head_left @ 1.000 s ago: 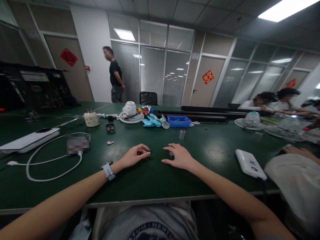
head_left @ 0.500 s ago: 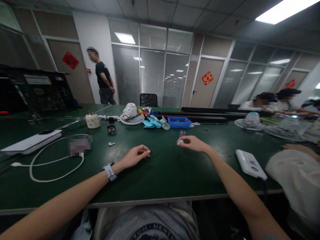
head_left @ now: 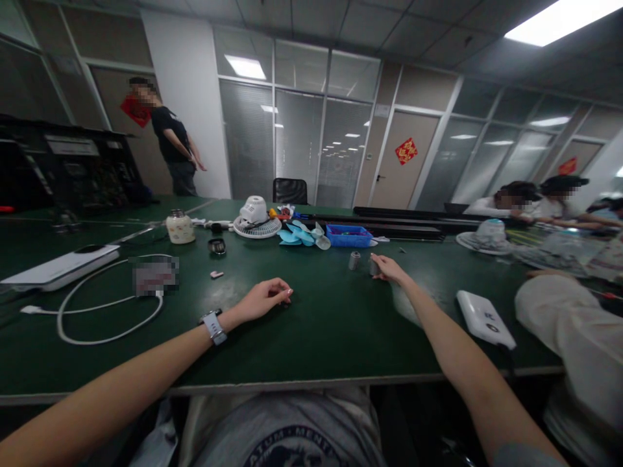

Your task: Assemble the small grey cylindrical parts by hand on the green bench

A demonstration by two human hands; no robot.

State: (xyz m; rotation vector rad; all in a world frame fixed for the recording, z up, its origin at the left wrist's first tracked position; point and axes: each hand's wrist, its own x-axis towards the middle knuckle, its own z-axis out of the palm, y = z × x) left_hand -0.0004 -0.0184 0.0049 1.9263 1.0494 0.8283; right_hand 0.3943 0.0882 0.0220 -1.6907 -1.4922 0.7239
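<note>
On my feed, left hand (head_left: pixel 265 300) curled (holding something? can't tell); grey cylinder (head_left: pixel 354 261) upright on the table (head_left: pixel 316 347); just beside, right hand's (head_left: pixel 388 269) grip pinching a second cylinder (head_left: pixel 374 266). Placing, I judge; next calls for gentle release.

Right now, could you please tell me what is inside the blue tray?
In the blue tray, small purplish items show, too small to identify; its front wall hides the bottom.
</note>
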